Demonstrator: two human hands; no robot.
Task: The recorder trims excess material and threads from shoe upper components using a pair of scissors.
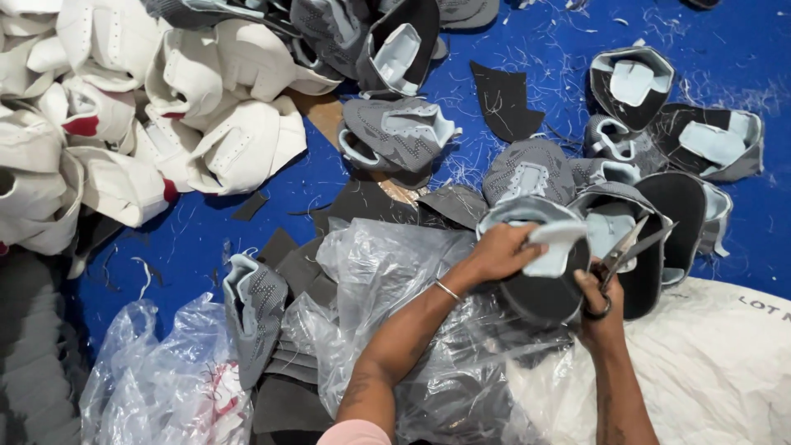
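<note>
**Two hands on a grey shoe upper, scissors at the ready**

The left hand has its fingers closed over the pale blue lining of a grey shoe upper, thumb and fingertips pinching the top edge. A thin bangle sits on that wrist. At 3 o'clock of the upper, the right hand has its fingers curled through the loops of a pair of scissors, gripping them; the blades stand parted and point toward 1 o'clock, just beside the upper's rim. The upper itself lies low and right of the picture's middle, touching both hands.

Under the forearms, toward 7 o'clock, crumpled clear plastic sheeting spreads over flat dark grey cut pieces. Another grey upper lies at 9 o'clock of the hands, on its side. A white sack lies at 5 o'clock.

From 12 to 2 o'clock more grey uppers with pale blue linings lie scattered, some overlapping. A single dark cut piece lies at 12 o'clock. At 10 o'clock a heap of white uppers with red accents is piled, well apart from the hands. All rests on a blue worktop strewn with thread snippets.
</note>
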